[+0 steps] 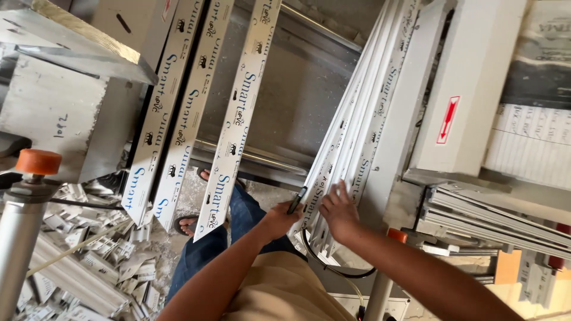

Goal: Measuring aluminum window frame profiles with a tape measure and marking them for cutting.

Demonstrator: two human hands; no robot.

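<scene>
While the left hand (278, 219) clamps a dark marker pen (297, 200), the right hand (339, 212) lies flat, fingers spread, on leaning white plastic profile strips (351, 142); grey floor (279, 89) opens leftward.

White profile strips (348, 148), blue-black lettering
</scene>
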